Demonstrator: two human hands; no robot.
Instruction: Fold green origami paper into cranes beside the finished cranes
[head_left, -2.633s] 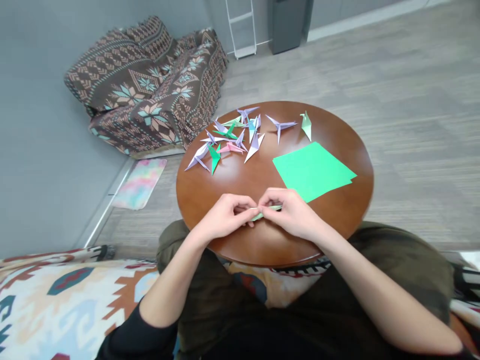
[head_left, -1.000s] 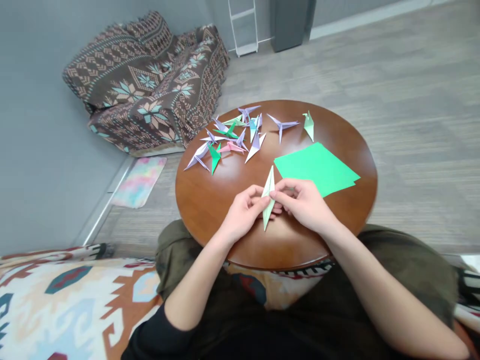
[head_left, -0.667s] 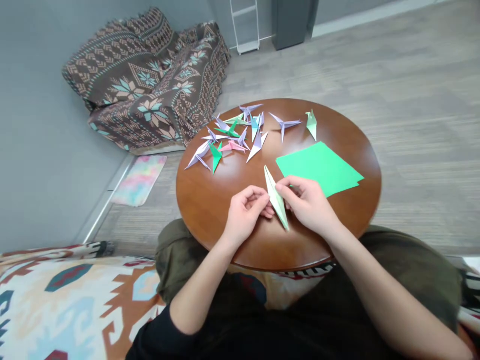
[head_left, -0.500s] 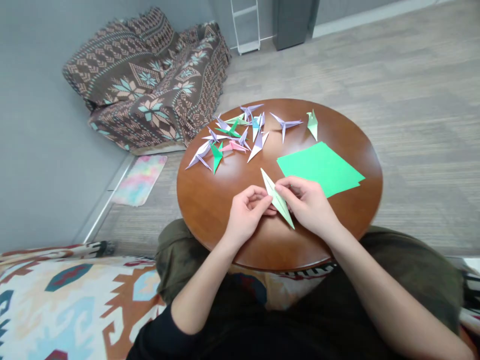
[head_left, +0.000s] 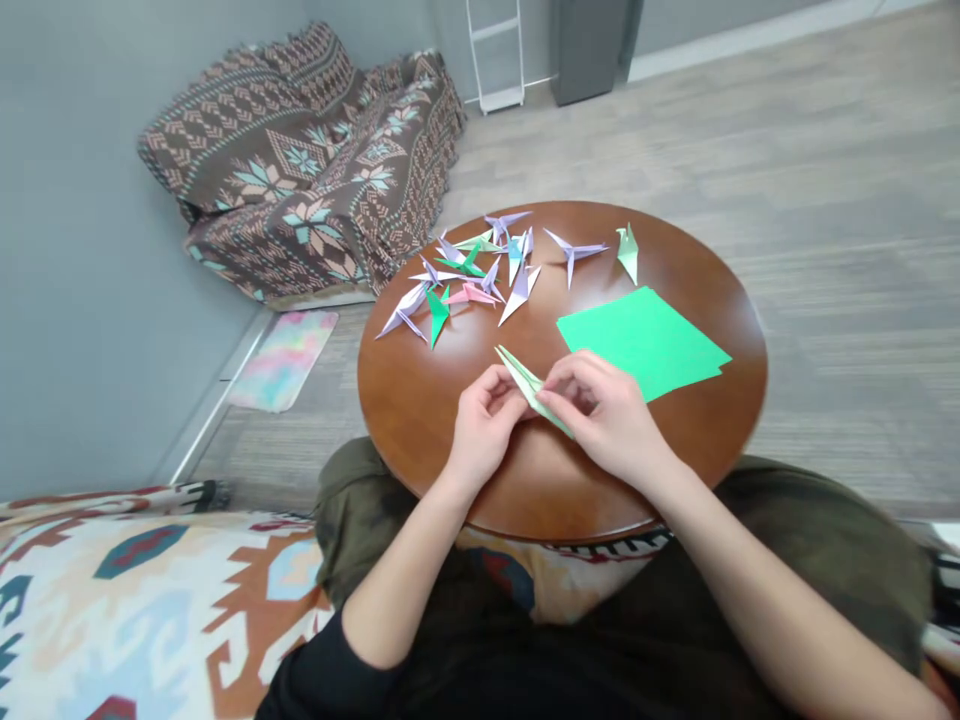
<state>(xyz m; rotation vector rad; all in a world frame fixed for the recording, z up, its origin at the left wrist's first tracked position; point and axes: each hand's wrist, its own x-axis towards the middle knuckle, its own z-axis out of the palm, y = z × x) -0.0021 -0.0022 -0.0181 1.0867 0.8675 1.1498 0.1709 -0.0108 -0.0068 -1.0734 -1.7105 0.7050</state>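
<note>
A long, narrow folded piece of pale green paper (head_left: 525, 381) is held over the round brown table (head_left: 420, 400). My left hand (head_left: 484, 432) pinches it from the left with curled fingers. My right hand (head_left: 607, 415) grips it from the right, its fingers closed over the lower end. The paper's pointed tip sticks out up and to the left. Just beyond my right hand lie flat green paper sheets (head_left: 645, 340).
Several folded paper cranes (head_left: 469, 275) in purple, green, pink and blue lie at the table's far side, and a single pale green one (head_left: 628, 252) sits apart at the back. A patterned sofa (head_left: 315, 160) stands beyond on the left. A patterned cushion (head_left: 112, 600) is by my left arm.
The folded paper was turned from lying sideways to upright, then tilted so its tip points up-left. Both hands moved a little away from me over the table.
</note>
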